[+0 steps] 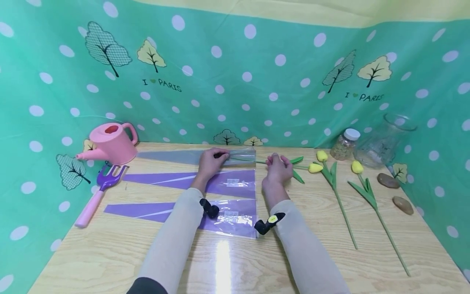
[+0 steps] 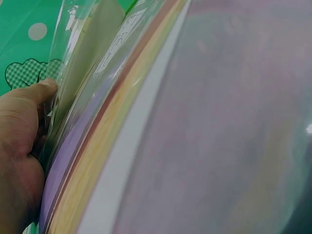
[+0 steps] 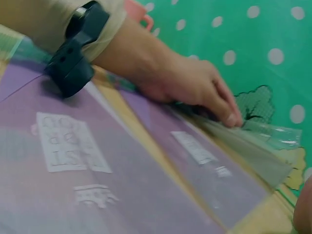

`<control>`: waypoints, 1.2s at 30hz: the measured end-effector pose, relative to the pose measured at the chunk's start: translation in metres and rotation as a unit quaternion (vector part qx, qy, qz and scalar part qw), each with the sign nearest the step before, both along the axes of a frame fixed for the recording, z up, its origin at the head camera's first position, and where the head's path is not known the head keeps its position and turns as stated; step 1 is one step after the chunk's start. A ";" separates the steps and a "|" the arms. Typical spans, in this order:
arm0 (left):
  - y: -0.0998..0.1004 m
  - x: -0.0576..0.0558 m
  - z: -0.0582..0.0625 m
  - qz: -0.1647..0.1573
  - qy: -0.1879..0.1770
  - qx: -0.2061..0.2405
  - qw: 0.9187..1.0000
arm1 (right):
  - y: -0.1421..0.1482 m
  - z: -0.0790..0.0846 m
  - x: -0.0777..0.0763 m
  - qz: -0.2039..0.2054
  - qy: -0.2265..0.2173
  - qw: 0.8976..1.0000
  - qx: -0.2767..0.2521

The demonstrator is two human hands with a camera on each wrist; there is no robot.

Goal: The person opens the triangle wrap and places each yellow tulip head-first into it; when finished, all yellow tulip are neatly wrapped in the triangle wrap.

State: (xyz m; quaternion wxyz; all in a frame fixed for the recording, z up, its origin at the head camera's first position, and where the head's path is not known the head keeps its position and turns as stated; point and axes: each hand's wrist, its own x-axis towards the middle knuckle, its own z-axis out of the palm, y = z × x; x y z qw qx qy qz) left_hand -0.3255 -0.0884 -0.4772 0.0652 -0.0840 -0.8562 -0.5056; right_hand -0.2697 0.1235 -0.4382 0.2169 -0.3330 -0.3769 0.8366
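Note:
My left hand (image 1: 212, 164) pinches the upper edge of a grey-blue tapered clear flower sleeve (image 1: 165, 157), the farthest of three lying on the table. Its thumb lies at the plastic edge in the left wrist view. My right hand (image 1: 278, 173) holds a yellow tulip (image 1: 315, 168) near its green leaves, bloom pointing right. The tulip's stem (image 1: 260, 162) runs left into the sleeve's wide mouth. Nearer me lie two purple sleeves (image 1: 235, 183) with white printed labels, under and beside my left forearm. In the right wrist view only a sliver of the right hand shows.
Two more yellow tulips (image 1: 345, 216) lie at right, beside two brown stones (image 1: 388, 180). Behind them stand a white-lidded jar (image 1: 344, 145) and a clear glass vase (image 1: 378, 143). At left are a pink watering can (image 1: 115, 143) and a purple-and-pink hand fork (image 1: 92, 204).

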 end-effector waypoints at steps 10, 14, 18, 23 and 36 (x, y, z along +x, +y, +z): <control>-0.001 -0.001 -0.001 0.001 -0.004 -0.002 1.000 | 0.028 0.005 0.006 -0.080 -0.029 0.996 -0.033; -0.001 -0.001 -0.002 0.002 -0.005 -0.006 1.000 | 0.031 0.003 0.008 -0.094 -0.037 0.994 -0.048; 0.000 -0.001 -0.002 0.003 -0.003 -0.007 1.000 | 0.034 0.002 0.007 -0.098 -0.036 0.992 -0.065; 0.000 -0.001 -0.001 0.003 0.001 -0.002 1.000 | 0.037 0.001 0.007 -0.090 -0.038 0.992 -0.078; 0.000 -0.001 -0.002 0.003 0.000 -0.003 1.000 | 0.046 0.002 0.002 -0.053 -0.022 0.993 -0.107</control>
